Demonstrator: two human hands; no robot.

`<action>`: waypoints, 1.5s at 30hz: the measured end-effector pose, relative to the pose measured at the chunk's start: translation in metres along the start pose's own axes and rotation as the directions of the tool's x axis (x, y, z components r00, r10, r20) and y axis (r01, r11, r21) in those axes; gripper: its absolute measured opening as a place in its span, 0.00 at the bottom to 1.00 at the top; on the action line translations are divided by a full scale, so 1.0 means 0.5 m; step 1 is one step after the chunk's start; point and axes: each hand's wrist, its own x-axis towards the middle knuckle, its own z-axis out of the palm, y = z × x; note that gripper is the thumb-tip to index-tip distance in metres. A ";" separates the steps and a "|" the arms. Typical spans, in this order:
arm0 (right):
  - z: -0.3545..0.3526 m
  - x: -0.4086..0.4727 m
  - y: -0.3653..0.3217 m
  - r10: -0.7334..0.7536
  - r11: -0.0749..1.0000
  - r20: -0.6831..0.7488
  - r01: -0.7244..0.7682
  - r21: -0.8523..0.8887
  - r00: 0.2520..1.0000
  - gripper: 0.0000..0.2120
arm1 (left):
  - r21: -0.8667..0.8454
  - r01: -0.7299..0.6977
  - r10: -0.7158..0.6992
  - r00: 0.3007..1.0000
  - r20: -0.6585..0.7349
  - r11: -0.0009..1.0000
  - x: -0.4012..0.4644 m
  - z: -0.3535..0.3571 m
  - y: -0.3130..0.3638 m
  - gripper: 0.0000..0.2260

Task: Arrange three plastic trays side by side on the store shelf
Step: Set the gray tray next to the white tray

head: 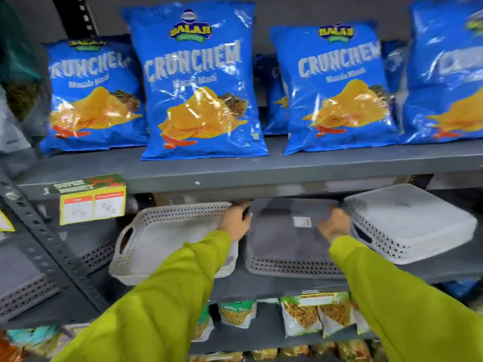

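Grey metal store shelving (261,173) filled the view, with blue crisp bags (201,82) standing in a row on the tier above the grey tray (290,246), which lay on the middle shelf. Up and to the left of the grey tray, a yellow price tag (91,205) hung from the shelf edge. Just left of that tray sat a white perforated tray (162,231), its near side partly hidden by a lime-green sleeve (156,309). The left hand (235,223) gripped the grey tray's left rim at the far corner. The right hand (334,224) rested at the same tray's right rim; blur hid whether its fingers were clamped. Right of the grey tray a stack of white trays (407,223) lay tilted, touching it. Below the grey tray stood snack packets (300,314).
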 end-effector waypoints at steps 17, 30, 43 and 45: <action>-0.072 0.143 0.124 -0.015 0.563 0.412 -0.333 0.757 0.911 0.19 | -0.601 0.461 -0.639 0.762 -0.111 0.653 0.093 0.112 0.046 0.40; -0.062 0.159 0.232 -0.006 0.643 0.491 -0.373 0.669 0.871 0.20 | -0.410 0.630 -0.663 0.745 0.079 0.659 0.015 0.101 0.005 0.27; -0.066 0.101 0.243 -0.028 0.947 0.138 -0.018 0.322 0.990 0.12 | 0.358 0.549 -0.519 0.835 -0.184 0.756 -0.013 0.112 0.113 0.15; -0.094 0.116 0.245 -0.072 0.957 -0.037 0.080 0.278 0.997 0.19 | 0.320 0.482 -0.424 0.874 -0.238 0.815 0.005 0.131 0.150 0.15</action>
